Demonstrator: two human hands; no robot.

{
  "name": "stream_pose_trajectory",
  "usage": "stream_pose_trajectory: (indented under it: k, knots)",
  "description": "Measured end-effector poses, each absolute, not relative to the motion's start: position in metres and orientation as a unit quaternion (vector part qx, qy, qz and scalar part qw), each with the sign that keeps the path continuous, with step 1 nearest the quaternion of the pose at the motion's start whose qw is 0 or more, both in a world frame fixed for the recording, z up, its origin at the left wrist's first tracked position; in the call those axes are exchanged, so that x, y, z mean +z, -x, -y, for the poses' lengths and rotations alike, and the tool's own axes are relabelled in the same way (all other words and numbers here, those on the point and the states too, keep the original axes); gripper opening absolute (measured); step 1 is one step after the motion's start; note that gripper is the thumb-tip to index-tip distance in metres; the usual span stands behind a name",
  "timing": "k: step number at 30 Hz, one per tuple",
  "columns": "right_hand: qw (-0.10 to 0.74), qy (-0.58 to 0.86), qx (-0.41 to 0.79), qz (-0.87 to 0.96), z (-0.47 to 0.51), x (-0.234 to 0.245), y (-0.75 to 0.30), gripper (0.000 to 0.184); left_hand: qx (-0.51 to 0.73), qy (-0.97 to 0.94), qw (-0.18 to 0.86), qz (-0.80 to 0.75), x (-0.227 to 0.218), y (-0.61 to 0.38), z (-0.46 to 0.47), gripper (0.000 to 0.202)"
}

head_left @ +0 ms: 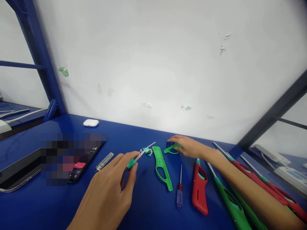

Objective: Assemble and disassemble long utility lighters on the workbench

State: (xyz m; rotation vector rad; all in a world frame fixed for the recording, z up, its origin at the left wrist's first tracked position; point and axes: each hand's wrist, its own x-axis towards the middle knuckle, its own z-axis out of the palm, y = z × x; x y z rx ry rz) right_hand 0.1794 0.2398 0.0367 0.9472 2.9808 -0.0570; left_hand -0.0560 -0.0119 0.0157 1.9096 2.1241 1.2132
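Observation:
My left hand is closed in a pinch on a small green-tipped lighter insert with a thin metal tube and white wires, held just above the blue table. My right hand lies farther back, fingers curled over a small green trigger piece on the table. Between the hands lies a green lighter shell half, open side up.
A small screwdriver and a red lighter lie right of the green shell. Several green and red long lighters lie under my right forearm. A clear tube, a phone, a tablet and a white earbud case are on the left.

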Motion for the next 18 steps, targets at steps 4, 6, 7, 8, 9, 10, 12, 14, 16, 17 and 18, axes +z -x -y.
stream_pose_trajectory:
  k: [4,6,7,8,9,10,12,14,16,17,18]
  knots:
    - [0.018,-0.322,-0.045,-0.946,-0.244,0.034,-0.183,0.033,0.401,-0.611,0.031,-0.682,0.016,0.055,0.009,0.033]
    - [-0.002,-0.335,-0.047,-0.941,-0.241,0.040,-0.183,0.032,0.419,-0.607,0.058,-0.673,0.018,0.054,0.008,0.033]
    - [-0.019,-0.341,-0.047,-0.939,-0.237,0.044,-0.183,0.031,0.430,-0.601,0.079,-0.669,0.020,0.054,0.009,0.033]
    - [-0.037,-0.344,-0.048,-0.937,-0.232,0.049,-0.183,0.031,0.441,-0.596,0.102,-0.663,0.022,0.053,0.010,0.034]
    - [-0.056,-0.346,-0.051,-0.935,-0.224,0.055,-0.184,0.029,0.452,-0.591,0.127,-0.656,0.024,0.053,0.012,0.034]
    - [-0.075,-0.344,-0.057,-0.934,-0.214,0.061,-0.184,0.027,0.462,-0.587,0.148,-0.648,0.026,0.053,0.014,0.035]
    - [-0.103,-0.332,-0.080,-0.934,-0.189,0.073,-0.186,0.019,0.479,-0.576,0.171,-0.640,0.031,0.054,0.021,0.036]
    - [-0.120,-0.319,-0.106,-0.934,-0.157,0.081,-0.187,0.022,0.487,-0.560,0.171,-0.648,0.033,0.055,0.029,0.035]
    - [-0.126,-0.302,-0.130,-0.936,-0.122,0.080,-0.186,0.024,0.489,-0.544,0.148,-0.666,0.034,0.058,0.037,0.034]
    - [-0.129,-0.291,-0.141,-0.937,-0.106,0.075,-0.184,0.022,0.487,-0.544,0.132,-0.671,0.033,0.059,0.040,0.033]
    - [-0.150,-0.270,-0.153,-0.939,-0.091,0.066,-0.182,0.019,0.483,-0.548,0.119,-0.673,0.032,0.061,0.042,0.033]
